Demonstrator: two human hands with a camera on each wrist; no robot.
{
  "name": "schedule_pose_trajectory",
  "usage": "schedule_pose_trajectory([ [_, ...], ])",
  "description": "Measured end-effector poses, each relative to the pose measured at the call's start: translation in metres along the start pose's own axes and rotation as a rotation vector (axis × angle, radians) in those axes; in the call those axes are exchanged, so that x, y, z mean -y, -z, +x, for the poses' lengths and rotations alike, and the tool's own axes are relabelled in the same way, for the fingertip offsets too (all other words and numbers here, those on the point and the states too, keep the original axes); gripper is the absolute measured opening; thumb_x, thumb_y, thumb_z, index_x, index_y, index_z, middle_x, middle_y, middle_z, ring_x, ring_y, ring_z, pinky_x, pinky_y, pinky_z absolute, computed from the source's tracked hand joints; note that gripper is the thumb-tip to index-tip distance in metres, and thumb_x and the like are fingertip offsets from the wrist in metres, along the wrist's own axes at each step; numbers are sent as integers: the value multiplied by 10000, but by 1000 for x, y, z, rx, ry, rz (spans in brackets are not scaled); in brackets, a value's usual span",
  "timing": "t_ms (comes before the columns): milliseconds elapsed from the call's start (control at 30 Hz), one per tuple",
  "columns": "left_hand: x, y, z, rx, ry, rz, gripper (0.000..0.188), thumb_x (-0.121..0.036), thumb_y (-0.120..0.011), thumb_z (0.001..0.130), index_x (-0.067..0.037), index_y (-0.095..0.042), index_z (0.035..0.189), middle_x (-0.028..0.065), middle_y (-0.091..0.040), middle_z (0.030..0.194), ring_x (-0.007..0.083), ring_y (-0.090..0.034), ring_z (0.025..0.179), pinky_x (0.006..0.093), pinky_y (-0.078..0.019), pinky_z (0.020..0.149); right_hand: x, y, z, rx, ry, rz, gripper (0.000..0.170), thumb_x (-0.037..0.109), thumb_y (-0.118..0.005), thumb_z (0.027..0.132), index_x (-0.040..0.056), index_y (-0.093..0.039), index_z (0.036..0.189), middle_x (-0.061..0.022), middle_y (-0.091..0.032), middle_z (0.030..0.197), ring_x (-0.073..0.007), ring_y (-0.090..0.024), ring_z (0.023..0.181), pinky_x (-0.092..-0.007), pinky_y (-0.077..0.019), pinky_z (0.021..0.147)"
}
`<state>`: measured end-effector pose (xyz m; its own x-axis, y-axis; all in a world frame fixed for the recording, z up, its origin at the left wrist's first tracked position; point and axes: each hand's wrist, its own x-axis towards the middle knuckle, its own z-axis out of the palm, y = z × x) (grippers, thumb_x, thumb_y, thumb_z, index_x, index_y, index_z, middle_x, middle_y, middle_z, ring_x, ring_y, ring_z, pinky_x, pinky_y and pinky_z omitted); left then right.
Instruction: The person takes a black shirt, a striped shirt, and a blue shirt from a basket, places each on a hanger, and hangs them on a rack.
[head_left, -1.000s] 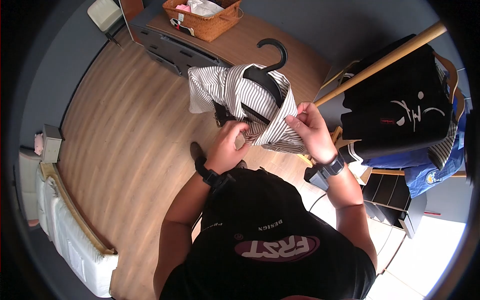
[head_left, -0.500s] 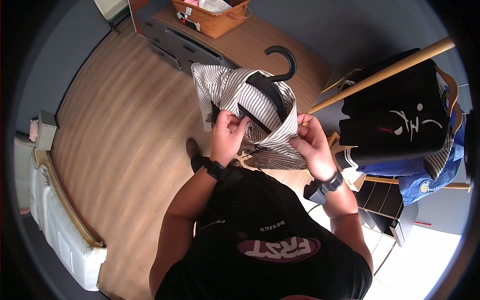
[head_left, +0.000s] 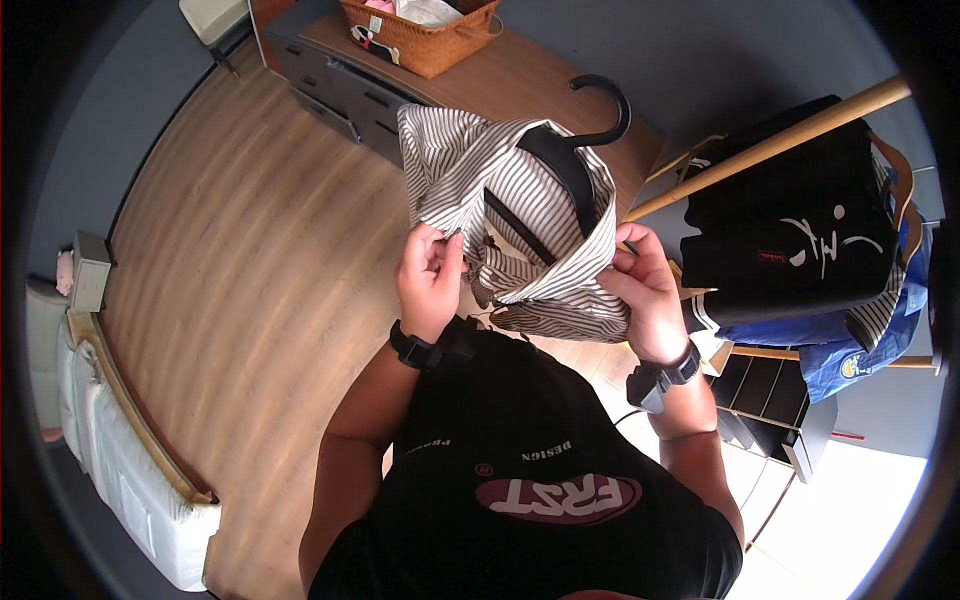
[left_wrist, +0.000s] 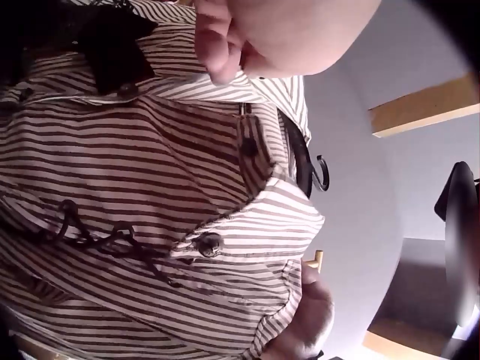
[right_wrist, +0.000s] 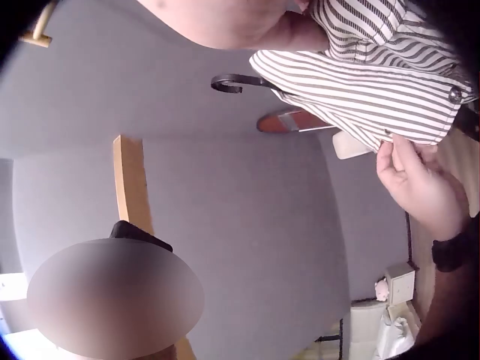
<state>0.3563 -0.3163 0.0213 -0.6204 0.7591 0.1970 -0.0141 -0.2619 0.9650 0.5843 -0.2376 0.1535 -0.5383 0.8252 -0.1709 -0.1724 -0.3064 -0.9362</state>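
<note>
A striped shirt [head_left: 560, 275] hangs around a black hanger [head_left: 603, 110], whose hook sticks up out of the open collar. The left hand [head_left: 430, 280] pinches the shirt's left front edge. On the other side the right hand [head_left: 648, 290] grips the collar edge between thumb and fingers. Buttons and dark lacing [left_wrist: 112, 238] show on the shirt front in the left wrist view. From the right wrist view, the left hand [right_wrist: 424, 184] holds a collar corner near a button.
A wicker basket [head_left: 425, 42] with cloths stands on the wooden-topped cabinet [head_left: 530, 75]. To the right, a black garment [head_left: 790, 220] and blue clothing [head_left: 850, 350] hang by a wooden rail [head_left: 790, 140]. A white bed [head_left: 130, 480] is at lower left.
The left hand has moved outward to the left with the shirt edge, and the front opening is wider. Hanger and shirt have shifted right; the right hand moved slightly right, still gripping.
</note>
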Motion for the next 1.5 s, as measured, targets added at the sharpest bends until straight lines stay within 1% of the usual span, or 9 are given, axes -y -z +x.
schedule_pose_trajectory([
  [233, -4, 22, 9, 239, -240, 190, 357, 84, -667, 873, -3, -555, 1201, 135, -625, 1158, 176, -647, 922, 310, -539, 801, 8, -22, 11, 23, 26, -4, 394, -155, -490, 927, 43, -431, 1263, -146, -688, 1148, -172, -670, 1017, -259, -498, 908],
  [267, -18, 26, 15, 331, -336, 346, 480, 46, -702, 817, -30, -547, 1265, 143, -618, 1126, 247, -645, 878, 349, -536, 796, 9, -25, 13, 37, 27, -16, 387, -156, -490, 930, 44, -431, 1256, -145, -687, 1149, -171, -667, 1023, -260, -498, 912],
  [433, -23, 24, 24, 498, -366, 536, 332, -68, -714, 787, -66, -676, 1116, 128, -607, 977, 323, -624, 852, 409, -529, 770, 12, -26, 17, 58, 63, -120, 333, -153, -508, 941, 53, -459, 1197, -100, -669, 1139, -145, -637, 1047, -250, -480, 916],
  [567, -22, 20, 31, 255, -147, 368, 213, -19, -731, 774, -32, -664, 976, 90, -575, 898, 238, -632, 768, 351, -537, 687, 6, -28, 16, 54, 86, -256, 261, -129, -539, 956, 66, -512, 1127, -24, -629, 1064, -97, -593, 992, -224, -453, 881],
  [700, -13, 9, 36, 83, -160, 270, 232, 16, -762, 804, -22, -539, 857, 77, -546, 915, 162, -596, 706, 295, -517, 625, 5, -36, 8, 11, 91, -399, 155, -79, -579, 974, 65, -578, 1033, 26, -578, 987, -71, -545, 919, -216, -437, 847],
  [967, -11, 9, 49, -18, 59, 84, 96, 9, -667, 923, -35, -598, 973, 35, -556, 838, 122, -535, 664, 277, -459, 610, 4, -52, 5, 2, 66, -515, 202, -125, -566, 928, 22, -699, 887, -24, -629, 933, -129, -598, 890, -251, -461, 823],
  [1067, -10, 24, 53, 196, -296, 306, 180, 41, -628, 910, -55, -683, 1052, 69, -556, 885, 189, -569, 720, 315, -475, 663, 3, -55, 6, -20, 40, -492, 226, -131, -562, 913, 9, -729, 851, -48, -653, 964, -149, -617, 913, -262, -463, 836],
  [1233, -17, 47, 60, 485, -266, 337, 463, 127, -548, 757, -83, -714, 1135, 107, -529, 951, 248, -583, 799, 366, -489, 714, 9, -57, 8, -28, 8, -449, 220, -126, -555, 923, -1, -724, 857, -56, -666, 959, -155, -630, 914, -266, -469, 850],
  [1500, -38, 58, 74, 606, -415, 399, 393, -12, -726, 737, -85, -731, 1123, 107, -576, 993, 254, -596, 882, 362, -517, 747, 20, -53, 10, 45, 38, -469, 237, -132, -546, 938, 4, -738, 918, -59, -674, 956, -162, -644, 935, -264, -477, 868],
])
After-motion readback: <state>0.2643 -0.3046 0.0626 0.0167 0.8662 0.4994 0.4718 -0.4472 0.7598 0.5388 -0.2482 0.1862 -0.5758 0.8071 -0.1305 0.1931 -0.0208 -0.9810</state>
